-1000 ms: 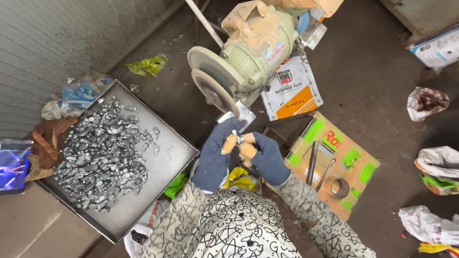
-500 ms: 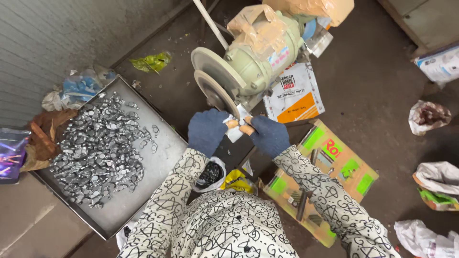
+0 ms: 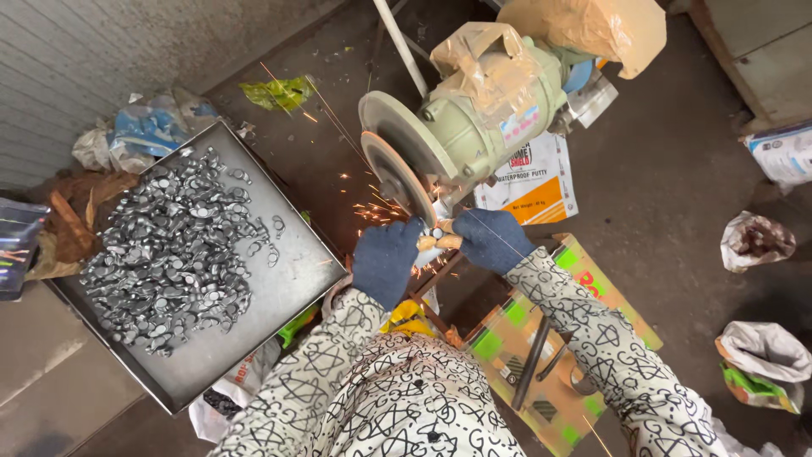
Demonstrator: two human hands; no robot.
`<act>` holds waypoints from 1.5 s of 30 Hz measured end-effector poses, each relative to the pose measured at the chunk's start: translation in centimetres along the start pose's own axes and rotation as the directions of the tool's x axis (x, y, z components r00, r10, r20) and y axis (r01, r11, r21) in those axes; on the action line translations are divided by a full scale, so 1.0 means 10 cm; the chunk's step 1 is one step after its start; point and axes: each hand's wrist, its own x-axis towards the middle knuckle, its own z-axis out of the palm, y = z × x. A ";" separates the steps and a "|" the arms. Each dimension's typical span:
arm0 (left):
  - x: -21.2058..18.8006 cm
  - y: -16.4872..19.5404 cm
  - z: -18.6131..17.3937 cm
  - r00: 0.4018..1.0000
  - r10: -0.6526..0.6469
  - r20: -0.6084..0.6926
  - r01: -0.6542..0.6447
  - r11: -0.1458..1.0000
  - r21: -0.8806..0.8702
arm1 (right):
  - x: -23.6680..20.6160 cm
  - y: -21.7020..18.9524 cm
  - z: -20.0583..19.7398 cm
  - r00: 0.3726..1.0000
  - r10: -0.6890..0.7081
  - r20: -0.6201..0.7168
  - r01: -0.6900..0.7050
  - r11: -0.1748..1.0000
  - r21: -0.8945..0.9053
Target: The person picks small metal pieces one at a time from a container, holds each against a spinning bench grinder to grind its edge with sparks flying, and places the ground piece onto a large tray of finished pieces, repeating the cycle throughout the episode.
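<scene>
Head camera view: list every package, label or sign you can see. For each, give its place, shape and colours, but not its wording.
Putty bag: flat on the floor beside the grinder motor, rectangular, white and orange.
Motor label: small sticker on the pale green housing, white, red and blue.
Cardboard box: under the right forearm, flattened, brown with green patches.
Carton: right edge, white and blue.

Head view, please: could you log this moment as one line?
left hand: shut on small metal piece | right hand: shut on small metal piece | piece against spinning grinding wheel | sparks flying

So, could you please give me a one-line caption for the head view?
Two gloved hands, left hand and right hand, press a small metal piece against a sparking grinding wheel.
</scene>
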 end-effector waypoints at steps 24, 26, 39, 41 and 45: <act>-0.43 0.27 -0.30 0.968 0.067 0.242 -0.061 0.998 -0.031 | -0.83 -0.49 0.81 0.666 0.543 -0.511 -0.120 0.755 0.645; -0.61 0.24 -0.43 0.949 0.055 0.312 -0.009 0.989 -0.147 | -1.09 -0.79 1.32 0.863 0.491 0.120 0.221 -0.581 0.783; -0.93 -2.00 -0.18 0.981 -0.192 0.020 0.182 0.954 0.239 | -0.78 -1.84 1.87 0.674 0.675 0.301 -0.643 0.336 0.688; -1.03 -1.83 -0.19 0.992 -0.122 -0.019 0.123 0.976 0.180 | -0.57 -1.94 1.56 0.761 0.615 0.207 -0.517 0.382 0.766; -0.99 -0.99 -0.56 0.911 -0.096 0.401 0.351 0.691 -0.632 | -0.51 -1.85 0.84 0.898 0.437 -0.050 -0.306 0.703 0.643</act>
